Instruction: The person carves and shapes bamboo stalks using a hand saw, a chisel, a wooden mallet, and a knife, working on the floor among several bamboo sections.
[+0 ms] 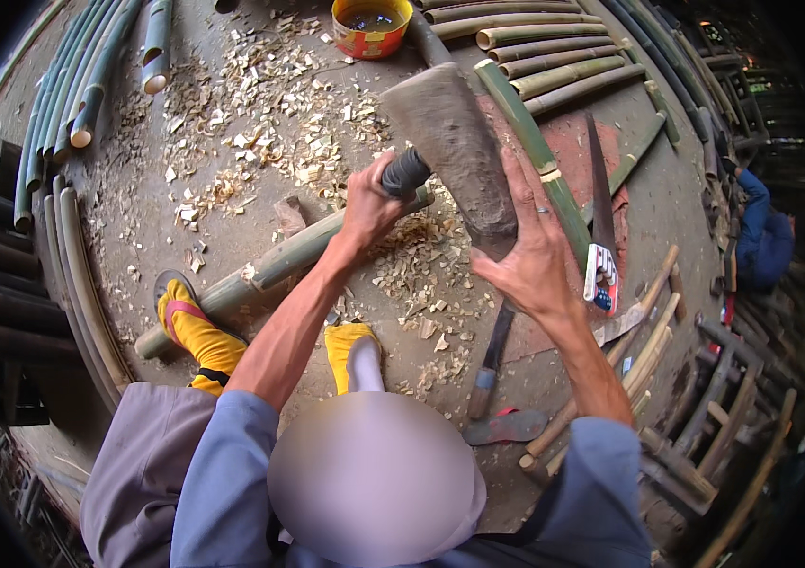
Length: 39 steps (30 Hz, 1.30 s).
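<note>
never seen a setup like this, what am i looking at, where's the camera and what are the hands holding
There's no machine here, just a person working with two bare hands. The single picture comes from a wide fisheye camera worn on the head, looking down, which is why straight edges bend. The left hand grips a black handle; the right hand is against the near end of a broad brownish blade. On the ground lie pale chips, bamboo poles and, toward the right, a saw over a reddish sheet.
</note>
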Motion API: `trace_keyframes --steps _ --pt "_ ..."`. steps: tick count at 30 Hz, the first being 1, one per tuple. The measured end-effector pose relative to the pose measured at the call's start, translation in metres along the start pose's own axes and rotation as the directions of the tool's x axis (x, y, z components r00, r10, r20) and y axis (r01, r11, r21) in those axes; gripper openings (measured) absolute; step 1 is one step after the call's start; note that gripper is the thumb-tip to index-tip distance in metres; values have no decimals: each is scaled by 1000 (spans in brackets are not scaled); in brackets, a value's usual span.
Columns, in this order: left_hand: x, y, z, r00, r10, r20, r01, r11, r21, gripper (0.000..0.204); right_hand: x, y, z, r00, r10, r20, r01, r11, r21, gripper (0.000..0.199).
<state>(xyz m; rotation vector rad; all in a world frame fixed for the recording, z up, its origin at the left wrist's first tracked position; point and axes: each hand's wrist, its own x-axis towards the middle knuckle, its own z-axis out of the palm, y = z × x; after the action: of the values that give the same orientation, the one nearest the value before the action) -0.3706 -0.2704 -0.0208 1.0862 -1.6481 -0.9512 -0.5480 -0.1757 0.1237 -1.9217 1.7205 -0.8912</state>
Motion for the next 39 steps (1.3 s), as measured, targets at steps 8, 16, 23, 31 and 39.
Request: trace_keyframes --steps 8,16,23,31,39 --pt "-10 -13 -16 989 -128 69 130 991 -15 26 13 -31 -31 953 -81 -293 142 971 191 95" --pt "2 -7 -1 996 -73 47 75 995 -64 23 -10 7 9 996 57 63 -50 993 -104 97" --pt "-28 -6 -25 967 -197 -161 171 972 -163 22 -100 33 57 933 331 -139 -323 943 78 100" --pt "-23 13 -3 983 -145 -113 125 978 -164 21 -251 45 167 770 634 -76 -618 710 -339 96" --pt "-30 6 -12 976 -51 -213 -29 934 -357 14 -261 61 172 838 540 -86 -526 753 -395 96"
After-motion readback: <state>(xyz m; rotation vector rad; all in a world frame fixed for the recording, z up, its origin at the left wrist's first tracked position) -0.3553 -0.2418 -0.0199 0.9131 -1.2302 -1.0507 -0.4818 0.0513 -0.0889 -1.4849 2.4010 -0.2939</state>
